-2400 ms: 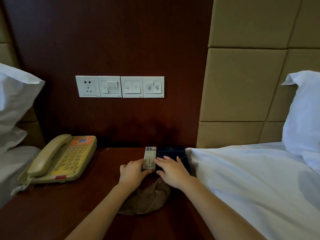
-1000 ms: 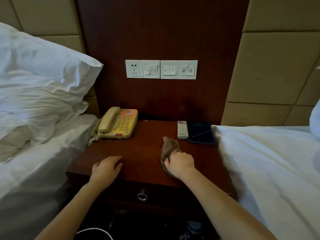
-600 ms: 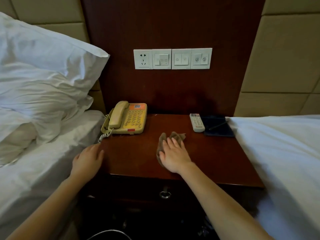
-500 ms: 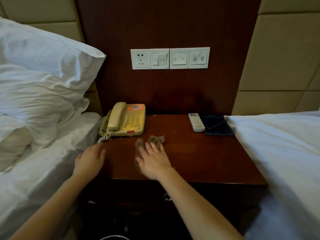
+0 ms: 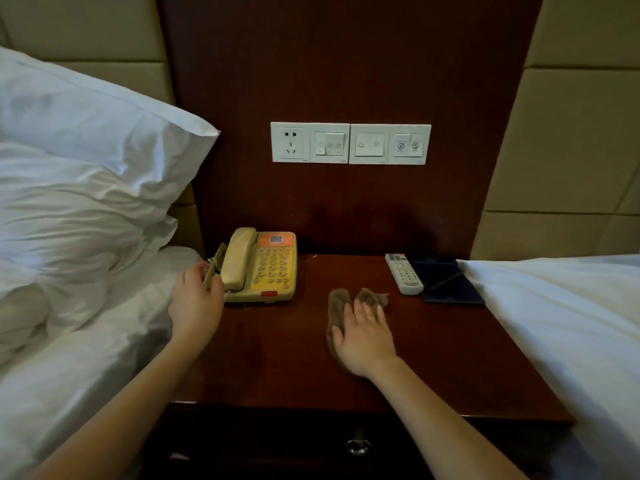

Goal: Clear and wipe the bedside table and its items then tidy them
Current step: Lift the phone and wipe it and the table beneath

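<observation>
A dark wooden bedside table [image 5: 277,358] stands between two beds. My right hand [image 5: 365,336] lies flat with straight fingers on a brown cloth [image 5: 337,303] near the table's middle. My left hand [image 5: 195,299] touches the left side of a yellow telephone [image 5: 265,268] at the table's back left, its fingers by the coiled cord; the grip is not clear. A white remote control [image 5: 403,273] lies at the back right beside a dark blue pad [image 5: 446,280] with a pen on it.
White bedding and a pillow [image 5: 86,168] crowd the table's left edge. A white duvet [image 5: 561,323] overlaps its right edge. A socket and switch panel [image 5: 349,143] sits on the wood wall behind. A drawer knob [image 5: 356,446] shows below the table's front.
My left hand moved from the table's front left edge up to the telephone's side. My right hand slid the cloth left across the table, then back toward the middle.
</observation>
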